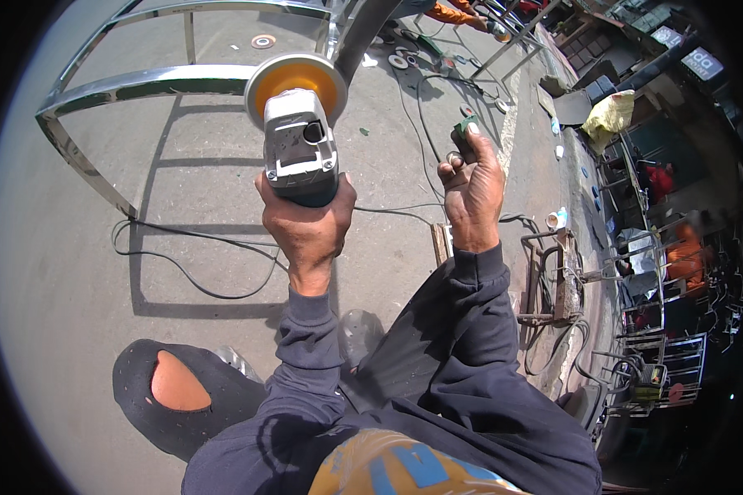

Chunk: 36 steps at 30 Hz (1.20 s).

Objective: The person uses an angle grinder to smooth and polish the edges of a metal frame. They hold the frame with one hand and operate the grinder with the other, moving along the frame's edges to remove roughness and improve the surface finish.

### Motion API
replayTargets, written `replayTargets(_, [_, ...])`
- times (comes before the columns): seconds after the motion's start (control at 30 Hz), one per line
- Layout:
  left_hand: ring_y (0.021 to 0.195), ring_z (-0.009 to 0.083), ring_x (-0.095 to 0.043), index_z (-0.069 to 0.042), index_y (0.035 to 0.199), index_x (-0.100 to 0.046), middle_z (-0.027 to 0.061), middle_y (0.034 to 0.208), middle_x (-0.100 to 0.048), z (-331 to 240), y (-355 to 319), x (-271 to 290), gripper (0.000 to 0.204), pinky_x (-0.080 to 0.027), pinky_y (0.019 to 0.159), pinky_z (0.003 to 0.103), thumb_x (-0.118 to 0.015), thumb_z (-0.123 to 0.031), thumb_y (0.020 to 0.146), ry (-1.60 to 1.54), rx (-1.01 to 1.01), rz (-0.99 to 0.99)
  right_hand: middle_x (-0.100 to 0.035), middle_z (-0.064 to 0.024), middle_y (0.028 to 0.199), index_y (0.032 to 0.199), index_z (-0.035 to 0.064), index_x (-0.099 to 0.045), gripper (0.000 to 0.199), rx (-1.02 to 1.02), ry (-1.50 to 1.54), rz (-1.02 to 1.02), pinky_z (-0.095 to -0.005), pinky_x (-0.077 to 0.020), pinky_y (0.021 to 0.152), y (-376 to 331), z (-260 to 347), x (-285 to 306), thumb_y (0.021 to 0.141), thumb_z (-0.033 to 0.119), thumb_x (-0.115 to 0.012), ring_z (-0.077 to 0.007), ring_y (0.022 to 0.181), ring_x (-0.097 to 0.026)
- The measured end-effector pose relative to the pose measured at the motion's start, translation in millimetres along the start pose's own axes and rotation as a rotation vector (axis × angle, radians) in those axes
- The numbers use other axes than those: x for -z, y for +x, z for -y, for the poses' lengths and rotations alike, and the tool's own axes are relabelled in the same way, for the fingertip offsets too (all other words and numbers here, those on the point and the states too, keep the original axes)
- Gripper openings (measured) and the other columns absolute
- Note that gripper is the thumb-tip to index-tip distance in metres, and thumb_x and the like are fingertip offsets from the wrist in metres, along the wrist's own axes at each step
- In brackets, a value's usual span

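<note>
My left hand (pixel 309 231) is wrapped round the body of an angle grinder (pixel 301 148) with a pale grey head and a dark rear. A round buffing wheel (pixel 260 87), white at its rim and orange-yellow inside, sits on the grinder's far end. It overlaps the rail of a shiny metal frame (pixel 177 81) in view; whether they touch I cannot tell. To the right, my right hand (pixel 476 194) is raised apart from the grinder, palm partly showing. Its thumb and fingers pinch a small dark green chunk (pixel 464 132).
A black cable (pixel 215 290) loops across the concrete on the left. Several discs and tools (pixel 400 60) lie at the far middle, near another person's orange sleeve (pixel 450 14). Metal racks (pixel 664 363) and a yellow sack (pixel 609 117) stand at the right.
</note>
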<state>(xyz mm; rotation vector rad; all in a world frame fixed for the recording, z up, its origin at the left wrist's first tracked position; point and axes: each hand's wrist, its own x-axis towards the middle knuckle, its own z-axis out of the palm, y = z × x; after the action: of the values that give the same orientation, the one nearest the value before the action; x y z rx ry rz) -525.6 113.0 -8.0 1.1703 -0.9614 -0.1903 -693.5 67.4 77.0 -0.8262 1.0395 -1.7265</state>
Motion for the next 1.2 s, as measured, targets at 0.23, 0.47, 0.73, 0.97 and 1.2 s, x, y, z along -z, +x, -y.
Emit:
replayTargets(0.23, [0.08,0.0309,-0.075,0.004,0.121,-0.04,0.0206,0.095,-0.069,35,-36,-20,0.067,-0.063,0.07,0.037,-0.082,-0.019,0.075,0.086,0.044,-0.022,-0.055,-0.0035,0.089,0.104,0.0021,-0.061,0.024,-0.022,0.056,-0.019,-0.0263,-0.0471,0.059,-5,7,-4,0.093,0.021,-0.072,-0.0087,0.067,-0.051])
replayTargets(0.47, [0.091,0.0284,-0.073,0.005,0.124,-0.045,0.0199,0.105,-0.069,37,-64,-33,0.068,-0.06,0.08,0.038,-0.082,-0.02,0.073,0.015,0.246,0.042,-0.059,-0.0033,0.096,0.108,0.004,-0.061,0.026,-0.045,0.068,-0.001,-0.0255,-0.0493,0.062,-8,9,-6,0.093,0.023,-0.071,-0.008,0.071,-0.052])
replayTargets(0.73, [0.095,0.0315,-0.071,0.001,0.122,-0.05,0.0167,0.102,-0.065,6,-22,-13,0.06,-0.057,0.087,0.043,-0.085,-0.014,0.075,0.137,-0.046,0.075,-0.058,-0.0034,0.093,0.107,0.0032,-0.059,0.029,-0.019,0.094,-0.007,-0.0261,-0.0502,0.059,-4,17,11,0.093,0.026,-0.071,-0.007,0.068,-0.052])
replayTargets(0.97, [0.079,0.031,-0.074,-0.001,0.115,-0.048,0.0169,0.095,-0.07,23,-52,-27,0.061,-0.061,0.069,0.039,-0.086,-0.022,0.071,0.019,0.166,0.026,-0.061,-0.0058,0.101,0.11,0.0033,-0.062,0.027,-0.012,0.136,-0.015,-0.0274,-0.044,0.063,-9,21,7,0.092,0.02,-0.072,-0.0096,0.071,-0.048])
replayTargets(1.2, [0.076,0.0379,-0.072,-0.002,0.113,-0.048,0.0169,0.084,-0.07,14,-44,-27,0.062,-0.059,0.069,0.044,-0.084,-0.023,0.068,-0.022,0.173,0.045,-0.06,-0.0038,0.096,0.107,0.0034,-0.064,0.023,0.006,0.12,-0.019,-0.0263,-0.0443,0.058,-3,14,-2,0.093,0.02,-0.071,-0.0095,0.068,-0.049])
